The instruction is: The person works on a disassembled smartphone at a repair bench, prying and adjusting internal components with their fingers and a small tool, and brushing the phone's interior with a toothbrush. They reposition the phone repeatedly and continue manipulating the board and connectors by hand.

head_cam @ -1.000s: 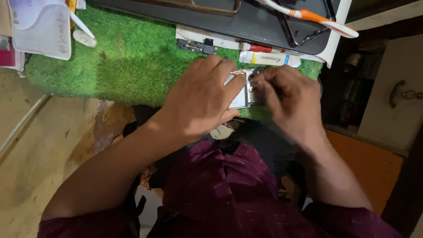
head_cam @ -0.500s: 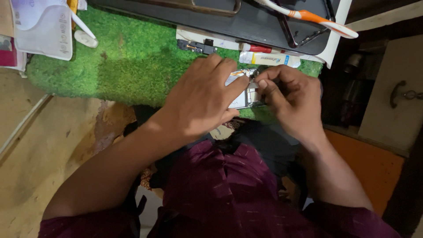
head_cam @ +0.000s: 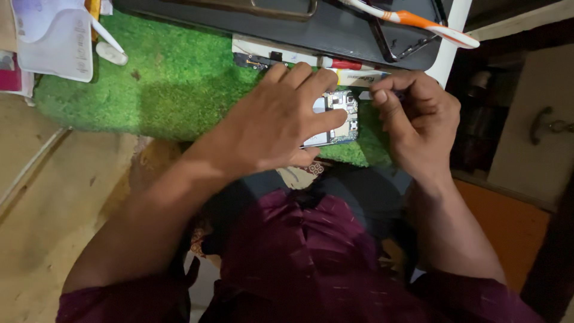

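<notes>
A small opened phone with its circuit board showing lies on the green grass-like mat. My left hand lies flat over its left side and holds it down, fingers spread across the top. My right hand sits just right of the phone, fingers curled with thumb and forefinger pinched together; a dark thin tip may be between them, but I cannot tell what it is. The phone's lower left part is hidden under my left hand.
A dark tray holds a phone frame and an orange and white toothbrush. A white tube and a red-capped pen lie behind the phone. Plastic bag at the far left. Wooden cabinet on the right.
My right hand has drawn back to the right, off the phone, so the circuit board now shows. My left hand has stayed on the phone.
</notes>
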